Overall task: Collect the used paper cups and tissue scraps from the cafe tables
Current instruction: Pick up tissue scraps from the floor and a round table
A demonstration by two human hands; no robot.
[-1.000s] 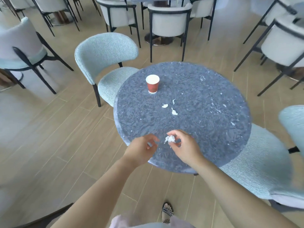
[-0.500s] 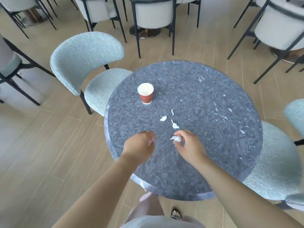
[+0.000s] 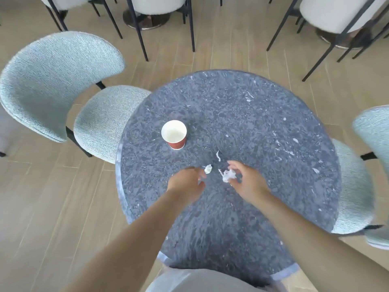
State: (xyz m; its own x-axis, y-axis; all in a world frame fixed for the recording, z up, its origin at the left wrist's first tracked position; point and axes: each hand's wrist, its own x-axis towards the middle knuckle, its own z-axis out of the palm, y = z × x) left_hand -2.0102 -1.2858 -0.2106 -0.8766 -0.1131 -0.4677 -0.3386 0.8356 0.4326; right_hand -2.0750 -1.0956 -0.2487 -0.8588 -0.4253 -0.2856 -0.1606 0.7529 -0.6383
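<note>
A red paper cup point(image 3: 174, 134) with a white inside stands upright on the round dark marble table point(image 3: 263, 127), left of centre. My right hand point(image 3: 247, 181) holds a crumpled white tissue wad point(image 3: 228, 175) in its curled fingers, just above the tabletop. A small tissue scrap point(image 3: 208, 169) lies right at the fingertips of my left hand point(image 3: 187, 182); the blurred, curled fingers hide whether they pinch anything. Another thin scrap point(image 3: 218, 155) lies a little beyond, between the hands and the cup.
A pale blue upholstered chair point(image 3: 63, 81) stands at the table's left and another point(image 3: 355, 186) is tucked in at the right. White chairs with black legs point(image 3: 160, 5) and a metal table base point(image 3: 145, 20) stand behind on the wooden floor.
I have stepped closer and the view has tilted down over the table. Both hands moved forward towards the loose scraps, the right one still holding the tissue wad.
</note>
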